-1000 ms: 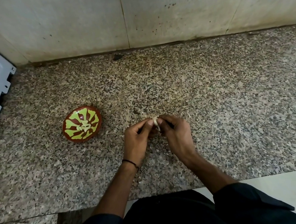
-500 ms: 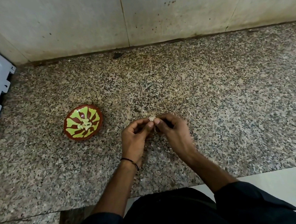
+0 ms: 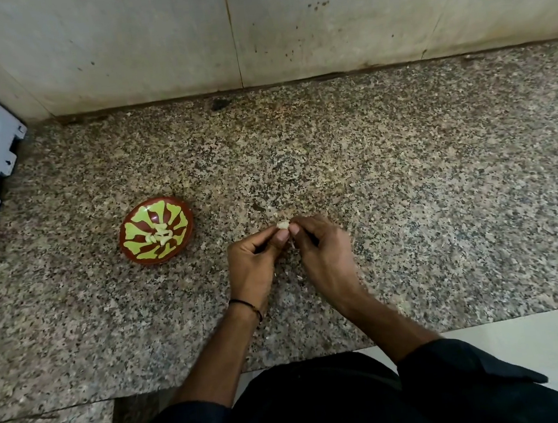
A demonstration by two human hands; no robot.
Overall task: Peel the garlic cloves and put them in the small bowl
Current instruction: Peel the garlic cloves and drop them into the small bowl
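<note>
Pinching one clove (image 3: 283,225) between curled fingertips, left hand (image 3: 250,266) and right hand (image 3: 324,258) meet; bowl (image 3: 156,229) sits at nine o'clock, apart.

Both my bare hands are pinching a small pale garlic clove (image 3: 283,225), fingertips (image 3: 282,237) meeting in front of me.

My left hand (image 3: 252,265) and right hand (image 3: 325,258) are curling inward side by side, thumbs and forefingers closing on the clove and the other fingers tucking loosely beneath. A thin black thread band (image 3: 246,306) is circling my left wrist. My bare forearms (image 3: 396,323) are angling in from below like a V, with dark sleeves (image 3: 459,364) sitting near the elbows.
</note>
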